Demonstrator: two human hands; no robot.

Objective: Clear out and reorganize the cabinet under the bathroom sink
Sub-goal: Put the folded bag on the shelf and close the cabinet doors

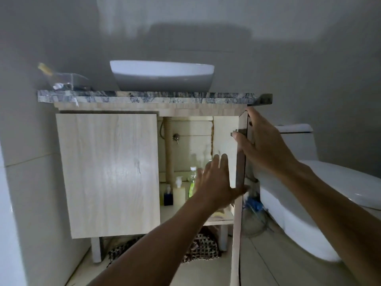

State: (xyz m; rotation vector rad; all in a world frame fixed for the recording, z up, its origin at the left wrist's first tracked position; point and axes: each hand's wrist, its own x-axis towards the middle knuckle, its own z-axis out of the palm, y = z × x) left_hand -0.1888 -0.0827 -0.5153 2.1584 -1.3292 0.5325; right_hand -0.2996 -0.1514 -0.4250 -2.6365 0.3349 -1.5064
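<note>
On the speckled grey stone tabletop point(144, 97), one clear plastic container point(66, 80) sits at the left end and one white round basin point(162, 76) in the middle. Beneath it, the pale wood cabinet point(185, 111) has two doors: the left door point(107, 172) is closed and the right door point(240, 176) stands open, edge-on to the camera. Inside, on the cabinet shelf point(171, 213), three bottles stand in a row: one dark blue pump bottle point(168, 196), one cream pump bottle point(179, 191), and one clear bottle of yellow-green liquid with a white cap point(192, 181). The left hand point(216, 182) reaches into the opening with fingers straight and spread, holding nothing, partly covering the clear bottle. The right hand point(261, 145) grips the open door's upper edge, thumb on the near face. One white toilet point(309, 193) stands at the right, and one dark woven mat point(202, 246) lies on the floor under the cabinet.
</note>
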